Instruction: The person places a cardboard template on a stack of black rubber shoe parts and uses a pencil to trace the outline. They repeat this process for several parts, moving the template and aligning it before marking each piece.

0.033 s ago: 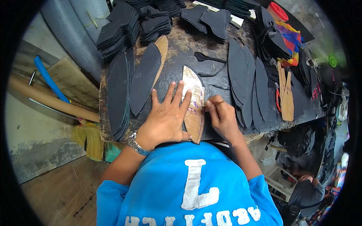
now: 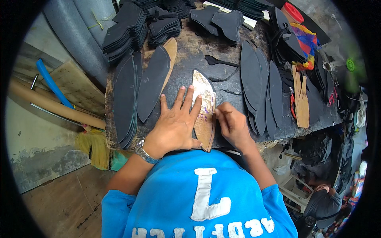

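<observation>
While left hand [image 2: 174, 127] lies flat, fingers spread, pinning the curved brown template [image 2: 204, 113] at frame centre on the dark surface [image 2: 186, 67], right hand [image 2: 232, 125] fingers pinch narrow at the template's right edge.

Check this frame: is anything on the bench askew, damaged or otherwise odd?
Nothing stands out. The left hand lies flat on the curved brown pattern, whose tip overhangs the workbench edge slightly. The right hand works along the pattern's right edge; whether it holds a tool is unclear. Black cut pieces lie in overlapping rows.
</observation>
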`<state>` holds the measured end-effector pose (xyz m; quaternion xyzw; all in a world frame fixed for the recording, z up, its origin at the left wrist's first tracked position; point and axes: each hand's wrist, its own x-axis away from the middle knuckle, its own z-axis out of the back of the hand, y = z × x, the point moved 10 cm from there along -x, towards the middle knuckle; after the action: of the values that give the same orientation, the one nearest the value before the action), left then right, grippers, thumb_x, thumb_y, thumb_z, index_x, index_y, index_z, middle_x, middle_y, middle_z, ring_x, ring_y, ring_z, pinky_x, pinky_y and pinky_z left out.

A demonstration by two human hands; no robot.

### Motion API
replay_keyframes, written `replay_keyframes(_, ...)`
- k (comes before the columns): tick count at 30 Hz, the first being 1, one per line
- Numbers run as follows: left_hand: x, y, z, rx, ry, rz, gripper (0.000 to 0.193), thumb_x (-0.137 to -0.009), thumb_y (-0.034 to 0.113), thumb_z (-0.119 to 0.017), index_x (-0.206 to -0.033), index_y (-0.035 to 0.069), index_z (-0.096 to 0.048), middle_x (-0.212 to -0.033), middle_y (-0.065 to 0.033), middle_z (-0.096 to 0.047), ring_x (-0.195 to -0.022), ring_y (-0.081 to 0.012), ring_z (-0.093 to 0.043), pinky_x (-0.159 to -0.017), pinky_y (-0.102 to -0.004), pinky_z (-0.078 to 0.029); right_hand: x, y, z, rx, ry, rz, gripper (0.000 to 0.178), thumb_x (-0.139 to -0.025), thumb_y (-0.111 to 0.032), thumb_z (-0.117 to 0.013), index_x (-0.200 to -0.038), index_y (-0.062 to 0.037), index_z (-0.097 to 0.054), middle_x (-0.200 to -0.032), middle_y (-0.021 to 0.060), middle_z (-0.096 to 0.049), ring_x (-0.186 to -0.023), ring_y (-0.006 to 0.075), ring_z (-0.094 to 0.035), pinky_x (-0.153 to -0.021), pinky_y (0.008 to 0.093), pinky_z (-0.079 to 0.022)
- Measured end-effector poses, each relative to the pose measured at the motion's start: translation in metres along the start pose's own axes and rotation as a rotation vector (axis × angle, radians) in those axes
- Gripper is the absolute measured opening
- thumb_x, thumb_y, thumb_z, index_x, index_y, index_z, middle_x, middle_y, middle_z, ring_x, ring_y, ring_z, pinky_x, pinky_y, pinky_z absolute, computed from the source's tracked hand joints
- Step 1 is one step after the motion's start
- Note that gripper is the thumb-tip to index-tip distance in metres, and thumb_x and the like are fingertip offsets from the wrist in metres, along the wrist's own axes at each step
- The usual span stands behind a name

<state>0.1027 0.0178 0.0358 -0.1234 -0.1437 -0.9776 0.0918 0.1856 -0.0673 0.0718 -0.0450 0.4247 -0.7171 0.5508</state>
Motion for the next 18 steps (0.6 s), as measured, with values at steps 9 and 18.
replay_keyframes(9,-0.009,0.010,0.013,-0.127,0.041,-0.057,0.115,-0.065,0.054,-0.082,-0.148,-0.009,-0.033,-0.152,-0.0357,-0.029,-0.145,-0.0464,-0.029,-0.112,-0.0733,-0.017,-0.013,0.049,0.001,-0.232,0.042,-0.332,0.012,-0.102,-0.008,-0.056,-0.094,0.0013,-0.056,-0.076,0.0122,-0.064,-0.067,0.0195,-0.067,-0.065,0.0312,-0.053)
replay_keyframes(18,-0.012,0.010,0.012,-0.130,0.009,-0.065,0.115,-0.065,0.053,-0.084,-0.147,-0.009,-0.033,-0.152,-0.0365,-0.028,-0.146,-0.0464,-0.027,-0.112,-0.0728,-0.019,-0.027,0.060,0.004,-0.331,0.067,-0.350,0.016,-0.104,-0.012,-0.052,-0.095,0.0000,-0.057,-0.074,0.0102,-0.067,-0.066,0.0161,-0.065,-0.062,0.0292,-0.051)
